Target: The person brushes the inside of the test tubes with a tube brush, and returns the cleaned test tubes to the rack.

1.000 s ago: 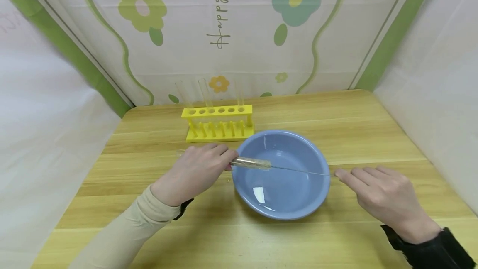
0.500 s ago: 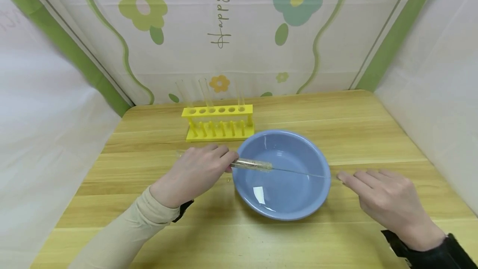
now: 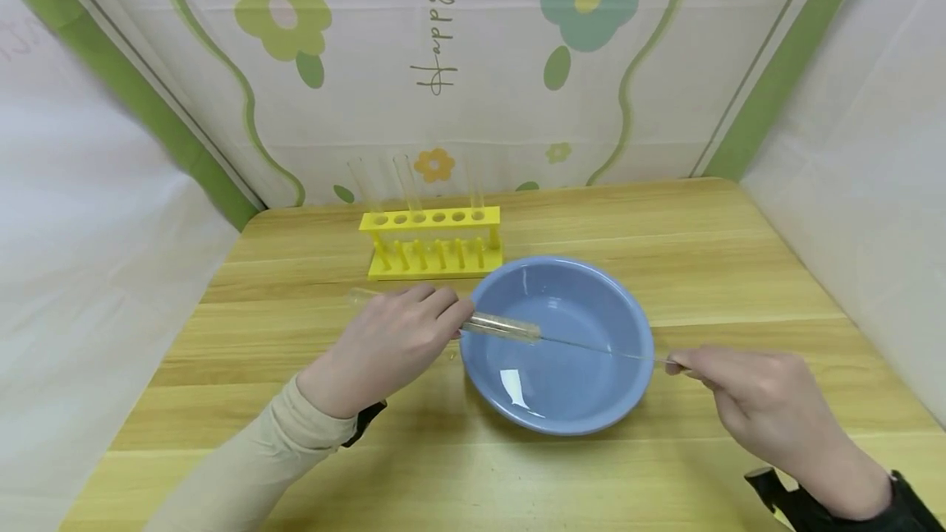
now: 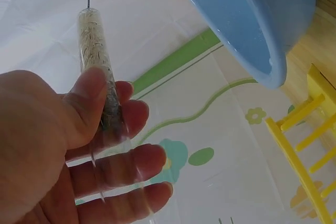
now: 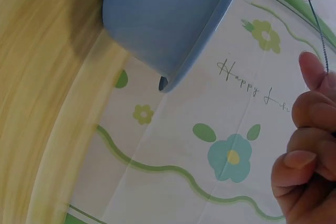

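Observation:
A clear test tube (image 4: 113, 153) lies across the fingers of my left hand (image 3: 395, 343), pinched by the thumb. Inside its mouth end sits the bristle part of a test tube brush (image 4: 94, 40). The brush's thin twisted wire (image 3: 591, 347) runs out of the tube over the blue basin (image 3: 554, 425). At the wire's far end, my right hand (image 3: 769, 401) pinches it between thumb and fingers, to the right of the basin. In the right wrist view its other fingers are curled. Some water seems to lie in the basin.
Behind the left hand stands a yellow test tube rack (image 3: 436, 269) holding several slots and 3 upright clear tubes, one a test tube (image 3: 406, 183). Everything is on a wooden table (image 3: 709, 269). A printed cloth (image 3: 488, 113) hangs behind.
My right hand has turned and dropped slightly, so the wire slants down more to the right. The left hand and tube have barely moved; basin and rack stay put.

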`<state>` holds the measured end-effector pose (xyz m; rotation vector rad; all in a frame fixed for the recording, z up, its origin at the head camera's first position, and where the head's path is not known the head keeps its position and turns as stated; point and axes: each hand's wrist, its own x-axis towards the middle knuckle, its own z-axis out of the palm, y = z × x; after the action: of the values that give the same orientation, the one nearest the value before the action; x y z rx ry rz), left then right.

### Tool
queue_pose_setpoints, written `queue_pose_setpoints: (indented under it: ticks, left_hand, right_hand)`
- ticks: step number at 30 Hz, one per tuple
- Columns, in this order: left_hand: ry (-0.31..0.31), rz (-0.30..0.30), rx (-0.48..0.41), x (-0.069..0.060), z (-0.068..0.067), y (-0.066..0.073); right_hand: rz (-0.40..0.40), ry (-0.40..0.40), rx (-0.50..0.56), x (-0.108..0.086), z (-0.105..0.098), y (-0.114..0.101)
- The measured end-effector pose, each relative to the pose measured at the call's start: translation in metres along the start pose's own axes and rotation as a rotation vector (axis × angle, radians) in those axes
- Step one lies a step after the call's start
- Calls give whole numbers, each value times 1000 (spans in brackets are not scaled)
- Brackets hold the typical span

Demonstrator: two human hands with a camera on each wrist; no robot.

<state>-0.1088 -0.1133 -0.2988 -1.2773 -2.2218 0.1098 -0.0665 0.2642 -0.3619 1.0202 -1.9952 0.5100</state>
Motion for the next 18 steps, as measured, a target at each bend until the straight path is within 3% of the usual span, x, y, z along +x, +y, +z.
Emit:
queue_pose_setpoints:
  ticks: [7, 18]
  left_hand:
    - [44, 6, 43, 1, -1, 1]
    - [44, 19, 98, 3, 1, 1]
  right_hand:
    - [58, -46, 86, -5, 3, -1]
    - [141, -142, 159, -9, 3, 2]
